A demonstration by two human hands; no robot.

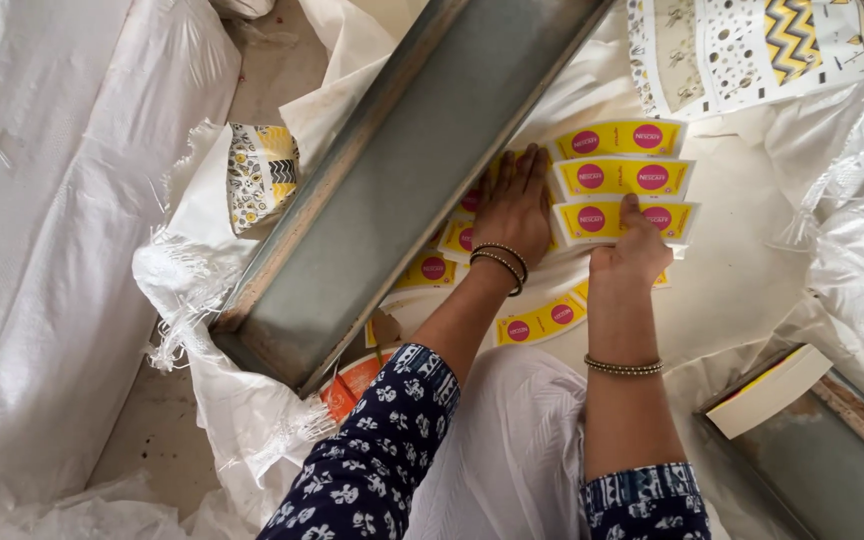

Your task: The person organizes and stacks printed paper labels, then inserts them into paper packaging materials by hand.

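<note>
Several yellow curved paper cup blanks (620, 178) with pink round marks lie fanned on a white woven sheet (742, 270). My left hand (514, 205) rests flat, fingers apart, on the blanks beside a long grey metal trough (402, 180). My right hand (634, 252) presses its fingers on the lowest blank (624, 219) of the stacked three. More yellow blanks (540, 322) lie scattered under and between my forearms. Both wrists wear bead bangles.
Patterned black, white and yellow blanks (752, 45) lie at the top right, a smaller bunch (262, 172) left of the trough. A stack of yellow-edged blanks (770, 390) rests on a second metal trough (832, 465) at lower right. White sacks (62, 230) fill the left.
</note>
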